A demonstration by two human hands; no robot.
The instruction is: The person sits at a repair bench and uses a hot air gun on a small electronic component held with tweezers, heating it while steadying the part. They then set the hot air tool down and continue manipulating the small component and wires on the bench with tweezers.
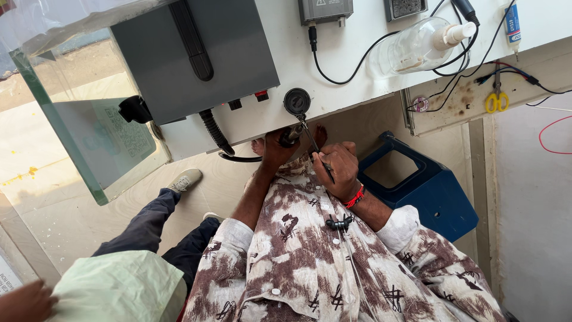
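My left hand [275, 150] is closed around a small dark cylindrical part [292, 135], held against the front edge of the white table [357, 89]. My right hand [337, 169], with a red thread band at the wrist, grips a thin metal tool [312, 141]. The tool's tip points up toward the dark part and toward a round black knob-like piece [297, 101] lying on the table edge. Both hands are close together above my brown-and-white patterned shirt [322, 262].
On the table are a grey box with a black handle [193, 53], a black ribbed hose [213, 130], a clear pump bottle [424, 44], black cables and yellow-handled scissors [496, 100]. A blue bin [426, 185] stands at the right. Another person in dark trousers [158, 229] sits at the left beside a glass panel [89, 119].
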